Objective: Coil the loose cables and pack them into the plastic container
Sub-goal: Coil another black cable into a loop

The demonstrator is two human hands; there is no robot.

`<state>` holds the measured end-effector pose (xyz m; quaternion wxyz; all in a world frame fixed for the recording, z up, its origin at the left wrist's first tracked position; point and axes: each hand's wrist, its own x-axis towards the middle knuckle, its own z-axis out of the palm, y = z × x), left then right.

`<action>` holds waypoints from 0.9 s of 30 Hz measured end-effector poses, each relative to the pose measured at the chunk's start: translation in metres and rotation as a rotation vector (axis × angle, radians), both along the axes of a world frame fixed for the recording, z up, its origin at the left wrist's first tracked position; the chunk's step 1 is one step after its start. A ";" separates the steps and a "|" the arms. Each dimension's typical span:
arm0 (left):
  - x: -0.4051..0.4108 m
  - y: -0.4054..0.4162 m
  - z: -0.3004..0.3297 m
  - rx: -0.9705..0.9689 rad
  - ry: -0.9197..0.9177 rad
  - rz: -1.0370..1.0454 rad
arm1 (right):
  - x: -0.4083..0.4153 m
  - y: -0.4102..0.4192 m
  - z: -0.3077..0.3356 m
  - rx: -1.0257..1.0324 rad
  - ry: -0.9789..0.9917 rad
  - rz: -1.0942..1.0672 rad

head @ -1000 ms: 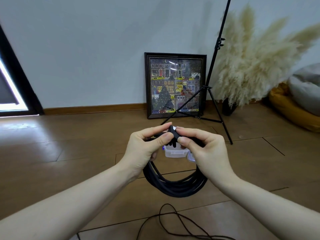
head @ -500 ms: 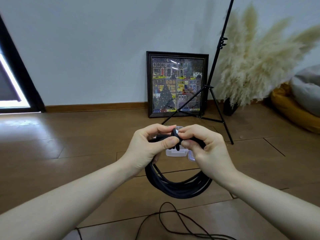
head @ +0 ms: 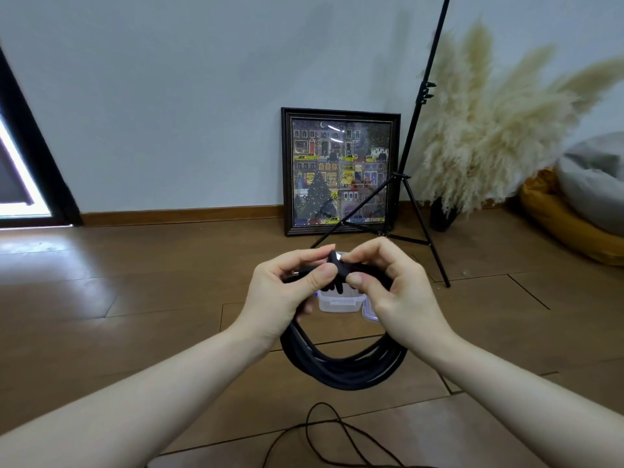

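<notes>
Cable coil (head: 341, 369) hangs pinched by both hands (head: 287, 292) (head: 395, 292) at its strap (head: 337, 268); a slipped pinch could unravel the loops.

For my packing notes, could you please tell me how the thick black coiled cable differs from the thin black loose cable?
The thick black coiled cable is wound in loops and held off the floor by both hands; the thin black loose cable sprawls uncoiled on the floor. The coiled one looks much thicker. Both are black, and neither is in the container.
</notes>
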<state>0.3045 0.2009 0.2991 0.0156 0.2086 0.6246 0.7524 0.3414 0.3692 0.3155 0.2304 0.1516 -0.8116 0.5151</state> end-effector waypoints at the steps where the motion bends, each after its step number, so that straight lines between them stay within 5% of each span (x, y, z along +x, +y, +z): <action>1: -0.001 0.000 0.001 0.014 0.005 0.012 | 0.000 0.000 0.001 -0.041 0.007 0.004; 27: -0.005 0.005 0.010 -0.023 0.137 -0.019 | -0.006 -0.001 0.001 -0.034 0.176 -0.025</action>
